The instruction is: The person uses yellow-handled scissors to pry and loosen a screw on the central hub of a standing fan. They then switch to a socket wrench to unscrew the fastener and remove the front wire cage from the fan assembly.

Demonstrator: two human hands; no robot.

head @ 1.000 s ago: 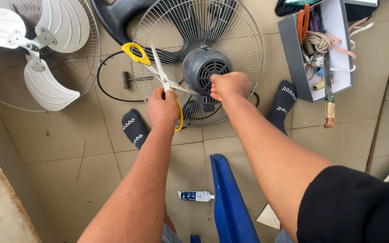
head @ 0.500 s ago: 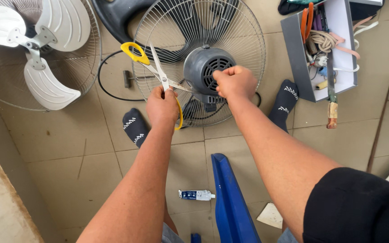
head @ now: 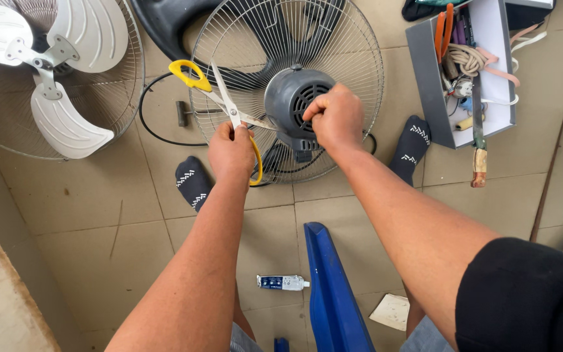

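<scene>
your left hand (head: 231, 151) is gripping the yellow-handled scissors (head: 219, 101), blades reaching the grey fan motor (head: 292, 104). your right hand (head: 337, 117) is closing tightly on that motor, sitting inside the wire guard (head: 360, 58) lying on the tiled floor (head: 99, 221) between your socked feet (head: 192, 182).

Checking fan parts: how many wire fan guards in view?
2. Round wire guard around the grey motor housing under both hands, top centre; second wire guard beneath the white three-blade propeller, top left. Others may be hidden.

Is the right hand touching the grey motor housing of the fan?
Touching. The head view shows the right hand closed against the grey round motor housing, its fingers overlapping the housing's side with no gap visible.
</scene>
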